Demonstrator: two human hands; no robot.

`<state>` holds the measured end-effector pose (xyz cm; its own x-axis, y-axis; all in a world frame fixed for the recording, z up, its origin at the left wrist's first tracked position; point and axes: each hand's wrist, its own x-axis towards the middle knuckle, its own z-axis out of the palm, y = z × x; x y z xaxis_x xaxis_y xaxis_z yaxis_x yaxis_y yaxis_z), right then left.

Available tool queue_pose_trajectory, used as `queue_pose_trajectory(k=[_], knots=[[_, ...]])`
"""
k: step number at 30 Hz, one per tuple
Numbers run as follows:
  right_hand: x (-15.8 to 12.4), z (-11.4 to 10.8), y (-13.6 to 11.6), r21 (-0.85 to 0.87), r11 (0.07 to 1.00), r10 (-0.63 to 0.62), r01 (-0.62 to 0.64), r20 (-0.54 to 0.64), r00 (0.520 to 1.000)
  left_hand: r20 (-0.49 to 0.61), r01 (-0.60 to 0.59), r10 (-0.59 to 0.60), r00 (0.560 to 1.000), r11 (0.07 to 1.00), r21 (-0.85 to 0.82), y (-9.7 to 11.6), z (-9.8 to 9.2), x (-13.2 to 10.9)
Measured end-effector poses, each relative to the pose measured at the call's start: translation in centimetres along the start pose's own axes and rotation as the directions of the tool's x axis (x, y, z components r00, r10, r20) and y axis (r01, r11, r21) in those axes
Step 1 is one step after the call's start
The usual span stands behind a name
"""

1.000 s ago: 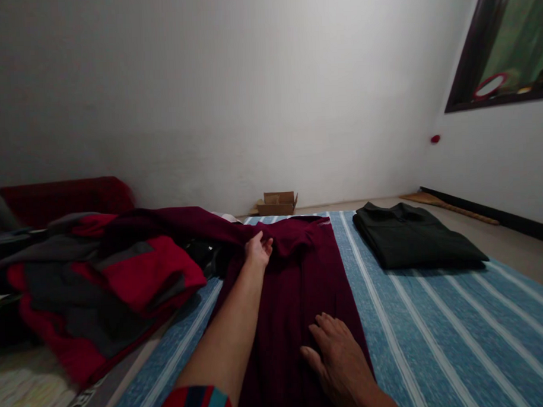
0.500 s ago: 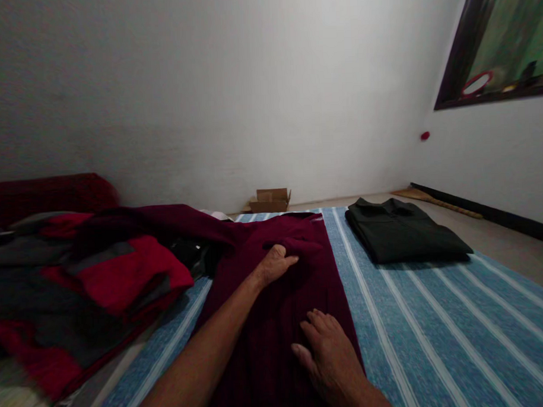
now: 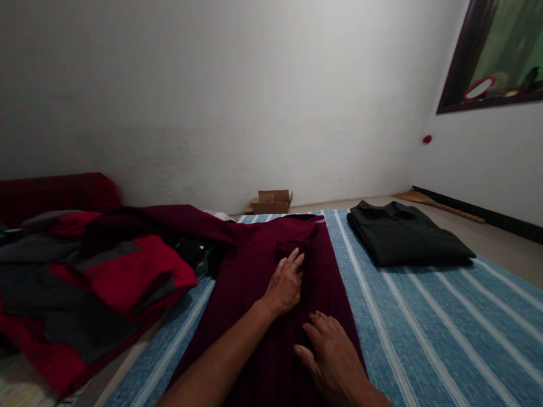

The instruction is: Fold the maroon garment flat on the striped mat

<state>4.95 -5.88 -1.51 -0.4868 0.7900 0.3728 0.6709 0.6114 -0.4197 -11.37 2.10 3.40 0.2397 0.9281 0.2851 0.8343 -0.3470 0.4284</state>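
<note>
A maroon garment (image 3: 256, 269) lies lengthwise on the blue-and-white striped cloth (image 3: 418, 317), one sleeve stretched out to the left. My left hand (image 3: 285, 283) rests on the garment's upper middle with its fingers extended, just below a small fold of fabric. Nearer to me and to the right, my right hand (image 3: 327, 350) lies on the same garment, fingers and thumb spread. Neither hand grips the fabric. A dark folded garment (image 3: 406, 234) sits on the striped cloth to the right.
A crumpled red and grey jacket (image 3: 96, 287) lies at the left, partly under the maroon sleeve. Beside it is a black item (image 3: 197, 253). An open cardboard box (image 3: 274, 202) stands by the wall. A dark red object (image 3: 52, 193) is at the far left.
My left hand has let go of the fold of maroon fabric and moved slightly toward me, its fingers now stretched out. The fold lies flatter. My right hand has barely moved.
</note>
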Motion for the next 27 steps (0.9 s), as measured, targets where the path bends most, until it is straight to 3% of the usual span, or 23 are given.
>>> queue_pose_trajectory(k=[3, 6, 27], knots=[[0.1, -0.1, 0.1, 0.024, 1.000, -0.015, 0.015, -0.004, 1.000, 0.105, -0.091, 0.075, 0.992, 0.983, 0.156, 0.1, 0.9, -0.8], [0.1, 0.0, 0.3, 0.048, 0.998, -0.026, 0.026, -0.007, 1.000, 0.153, -0.070, 0.040, 0.987, 0.978, 0.197, 0.0, 1.9, -1.3], [0.5, -0.1, 0.5, 0.109, 0.994, -0.033, 0.030, 0.030, 0.999, 0.071, -0.043, 0.032, 0.997, 0.987, 0.158, -1.1, 3.2, -1.2]])
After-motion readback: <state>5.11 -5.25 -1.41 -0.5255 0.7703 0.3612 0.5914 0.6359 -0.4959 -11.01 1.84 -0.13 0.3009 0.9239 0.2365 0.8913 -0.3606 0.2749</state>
